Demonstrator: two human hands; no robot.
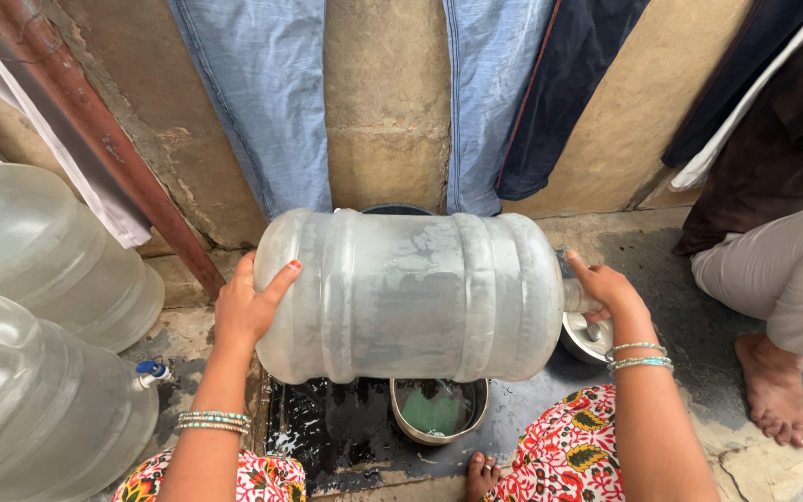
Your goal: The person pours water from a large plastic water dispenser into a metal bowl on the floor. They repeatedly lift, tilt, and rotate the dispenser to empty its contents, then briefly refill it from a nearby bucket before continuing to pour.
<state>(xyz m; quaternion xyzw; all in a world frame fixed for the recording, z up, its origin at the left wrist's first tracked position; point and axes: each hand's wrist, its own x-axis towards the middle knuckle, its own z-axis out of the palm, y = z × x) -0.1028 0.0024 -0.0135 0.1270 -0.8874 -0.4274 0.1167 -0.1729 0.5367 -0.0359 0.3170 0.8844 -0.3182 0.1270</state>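
At the far left, two large translucent water jugs lie on the ground, the upper jug point(44, 246) behind and the lower jug point(39, 409) in front, the latter fitted with a small blue-and-white tap point(151, 372). A reddish pipe point(95, 130) runs diagonally down the tan wall point(388, 112) beside them. The left hand point(248, 307) is pressed flat against the base end of a big clear water bottle point(411, 293), its fingers point(281, 279) spread wide over the rounded edge, beaded bangles on the wrist. The bottle is held horizontally, off the ground, between both hands, directly above a wet dark floor slab point(327, 437). Below its middle sits a steel bowl point(439, 409) holding a green scrub pad in water, partly hidden by the bottle. A bare toe shows just beneath the bowl, flanked by floral red fabric at both knees. Blue jeans point(262, 102) and dark clothes point(564, 93) hang on the wall behind. The right hand point(606, 288) is at the bottle's neck end, its fingers closed about the neck, with a steel vessel point(587, 336) just under it. At the far right, another person sits on the ground, a bare foot point(773, 386) resting on the concrete, well apart from the bottle.
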